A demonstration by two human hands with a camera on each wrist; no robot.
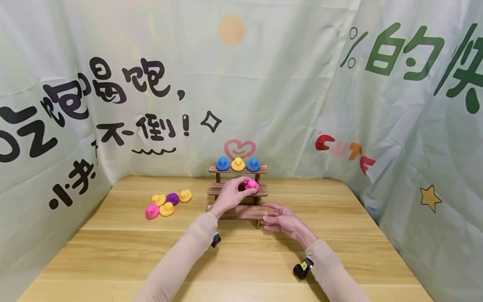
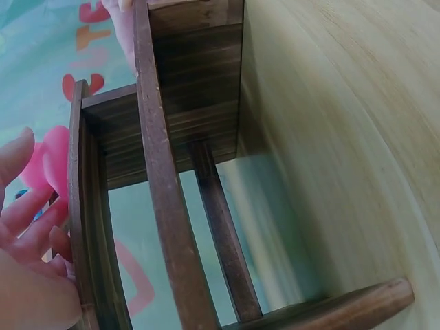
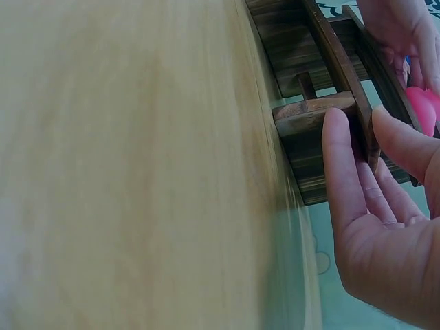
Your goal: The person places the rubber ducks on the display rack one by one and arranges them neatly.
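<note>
A small three-step wooden stand point(image 1: 241, 213) stands on the table. My left hand point(image 1: 231, 193) holds a pink rubber duck point(image 1: 251, 186) at the right end of the middle step, fingers and thumb around it. In the left wrist view that pink duck point(image 2: 55, 161) shows beside the step's edge. My right hand point(image 1: 284, 221) grips the right end of the lowest step. Its thumb lies on the board and its index finger against the stand's end point(image 3: 316, 113) in the right wrist view. On the top step sit a blue duck point(image 1: 222, 164), a yellow duck point(image 1: 238, 164) and another blue duck point(image 1: 253, 164).
Left of the stand, several rubber ducks lie grouped on the wooden table point(image 1: 124, 247): a pink duck point(image 1: 152, 212), a purple duck point(image 1: 172, 198) and yellow ones, such as the yellow duck point(image 1: 185, 195). A printed cloth point(image 1: 264, 105) hangs behind and at both sides.
</note>
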